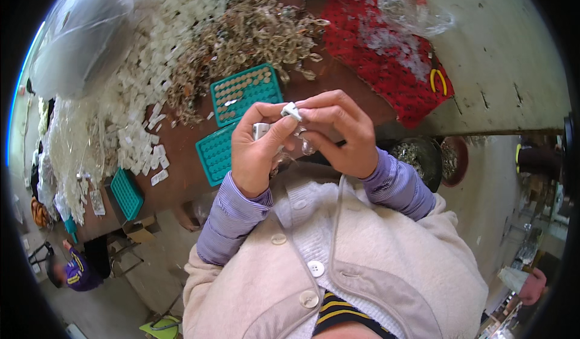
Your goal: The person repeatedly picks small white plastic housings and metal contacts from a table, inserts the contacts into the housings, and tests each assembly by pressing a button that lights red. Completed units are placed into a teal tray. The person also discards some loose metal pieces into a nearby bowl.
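Note:
My left hand (257, 158) is closed, with a small white plastic piece (291, 110) pinched between its thumb and forefinger. A second white block-like piece (260, 131) is tucked in the palm of that hand. My right hand (345, 135) meets the left one, its fingertips pressed on the same pinched piece. Something clear and shiny (307, 147) hangs below the right fingers; its kind cannot be made out. Just beyond the hands lies a teal tray (277, 76) partly filled with round metallic discs, beside another teal tray (204, 151) with rows of round hollows.
Small white pieces (130, 136) cover the table's left side, near a teal rack (127, 195). A tangled heap of metallic strips (254, 34) lies behind. At right are red cloth (368, 49), yellow-handled pliers (439, 82) and a dark bowl (423, 158). A person (81, 271) is at lower left.

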{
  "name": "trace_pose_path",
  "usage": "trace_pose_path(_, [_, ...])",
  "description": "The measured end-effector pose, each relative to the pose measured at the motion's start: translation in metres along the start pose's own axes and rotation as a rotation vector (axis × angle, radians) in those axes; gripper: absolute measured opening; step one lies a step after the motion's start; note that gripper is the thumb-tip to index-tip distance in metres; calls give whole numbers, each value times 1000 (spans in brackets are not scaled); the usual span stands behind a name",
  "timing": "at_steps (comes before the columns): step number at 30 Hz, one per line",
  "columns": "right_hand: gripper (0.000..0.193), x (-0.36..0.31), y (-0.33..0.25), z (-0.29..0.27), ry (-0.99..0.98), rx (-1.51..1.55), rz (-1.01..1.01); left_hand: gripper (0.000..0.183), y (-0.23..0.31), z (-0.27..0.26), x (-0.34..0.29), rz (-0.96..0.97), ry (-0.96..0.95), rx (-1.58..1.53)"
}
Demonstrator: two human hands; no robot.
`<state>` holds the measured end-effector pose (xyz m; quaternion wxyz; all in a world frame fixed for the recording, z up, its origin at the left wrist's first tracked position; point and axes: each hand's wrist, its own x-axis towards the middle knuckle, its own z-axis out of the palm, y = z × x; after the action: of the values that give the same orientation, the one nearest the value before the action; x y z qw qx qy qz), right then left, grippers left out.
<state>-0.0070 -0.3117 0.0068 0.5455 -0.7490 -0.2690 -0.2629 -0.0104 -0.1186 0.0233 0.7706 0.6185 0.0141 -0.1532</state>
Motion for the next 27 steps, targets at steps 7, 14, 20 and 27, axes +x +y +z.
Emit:
trace_pose_path(7, [29,-14,15,-30,13,-332,-142,20,-16,27,27,-225,-162,-65])
trace_pose_path(14, [17,-2,73,-95,150,-623,256,12,-10,-3,48,-130,-105,-286])
trace_pose_path(20, [9,-1,101,-114,12,-892,233,22,-6,0,40,-34,-100,-110])
trace_pose_path(27, [8,0,27,-55,-190,-327,216,35,-7,22,30,317,-146,400])
